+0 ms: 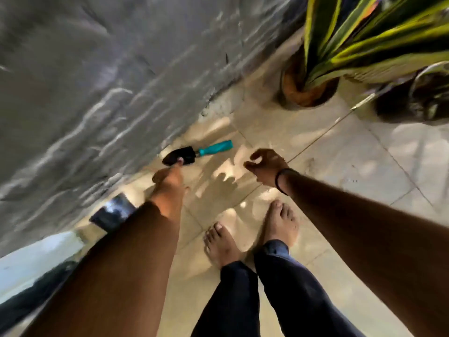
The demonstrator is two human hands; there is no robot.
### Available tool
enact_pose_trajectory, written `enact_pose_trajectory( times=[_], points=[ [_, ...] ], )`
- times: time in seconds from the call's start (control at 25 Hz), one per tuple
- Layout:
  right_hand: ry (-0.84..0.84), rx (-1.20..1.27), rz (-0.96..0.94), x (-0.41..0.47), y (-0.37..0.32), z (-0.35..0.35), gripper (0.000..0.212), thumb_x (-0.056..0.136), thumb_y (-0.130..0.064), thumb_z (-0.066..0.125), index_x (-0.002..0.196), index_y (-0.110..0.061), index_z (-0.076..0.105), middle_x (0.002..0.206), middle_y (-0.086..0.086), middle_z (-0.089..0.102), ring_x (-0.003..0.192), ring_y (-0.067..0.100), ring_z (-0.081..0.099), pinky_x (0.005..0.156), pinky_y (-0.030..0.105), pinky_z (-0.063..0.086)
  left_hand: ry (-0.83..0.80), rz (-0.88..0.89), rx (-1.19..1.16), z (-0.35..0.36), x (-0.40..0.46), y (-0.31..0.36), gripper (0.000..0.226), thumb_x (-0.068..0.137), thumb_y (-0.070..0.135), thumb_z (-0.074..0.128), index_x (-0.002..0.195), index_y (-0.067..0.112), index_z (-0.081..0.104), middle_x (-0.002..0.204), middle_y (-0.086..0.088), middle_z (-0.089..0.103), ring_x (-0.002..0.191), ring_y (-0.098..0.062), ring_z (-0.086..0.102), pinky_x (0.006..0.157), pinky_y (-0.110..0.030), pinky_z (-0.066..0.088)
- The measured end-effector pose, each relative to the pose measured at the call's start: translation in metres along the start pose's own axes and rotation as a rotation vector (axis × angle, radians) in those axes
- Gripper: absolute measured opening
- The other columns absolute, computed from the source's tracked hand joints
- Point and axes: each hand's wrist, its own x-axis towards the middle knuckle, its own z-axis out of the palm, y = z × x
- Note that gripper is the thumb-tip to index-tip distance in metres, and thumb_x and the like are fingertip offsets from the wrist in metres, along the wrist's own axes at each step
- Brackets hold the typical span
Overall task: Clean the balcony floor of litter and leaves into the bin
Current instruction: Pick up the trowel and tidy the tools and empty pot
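A small garden trowel (184, 155) with a black blade and a teal handle lies on the beige tiled floor (340, 166) next to the grey wall. My left hand (167, 181) stretches down to it, one fingertip over the blade; nothing is gripped. My right hand (266, 166) hovers over the tiles to the right of the trowel with loosely curled fingers and holds nothing. The picture is blurred, and I cannot make out any litter, leaves or bin.
A rough grey wall (85, 81) fills the left. A brown pot (306, 91) with long green-yellow leaves and a dark pot (418, 100) stand at the back right. A dark shiny object (111, 215) sits by the wall. My bare feet (252, 234) stand on the tiles.
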Motion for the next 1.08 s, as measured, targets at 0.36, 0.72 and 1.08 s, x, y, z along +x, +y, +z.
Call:
enact_pose_trajectory(
  times=[0.36,0.72,1.08],
  points=[
    [-0.005,0.245,-0.059,0.120,-0.002,0.080,0.036,0.097,-0.029,0.063,0.128,-0.013,0.057,0.116,0.007,0.061,0.106,0.027,0.064,0.092,0.045,0.056,0.401,0.391,0.295,0.098,0.058,-0.198,0.044,0.099,0.027,0.034,0.135,0.012,0.054,0.137,-0.015,0.060,0.128,-0.036,0.054,0.103,-0.049,0.042],
    [0.004,0.912,0.150,-0.093,-0.010,-0.020,0.030,0.087,-0.017,0.077,0.072,-0.010,0.051,0.067,0.016,0.057,0.041,0.017,0.050,0.036,0.019,0.039,-0.309,0.062,-0.260,0.006,-0.126,-0.044,0.020,0.097,0.017,0.060,0.117,0.018,0.064,0.108,-0.008,0.071,0.086,-0.016,0.070,0.072,-0.028,0.059],
    [0.184,0.838,-0.153,-0.500,-0.110,-0.198,0.030,0.087,-0.022,0.077,0.071,0.000,0.063,0.049,0.011,0.052,0.036,0.020,0.046,0.038,0.020,0.030,-0.653,0.510,-0.207,-0.197,-0.590,-0.005,0.026,0.089,0.010,0.073,0.113,0.002,0.068,0.086,-0.013,0.075,0.067,-0.016,0.072,0.056,-0.023,0.055]
  ],
)
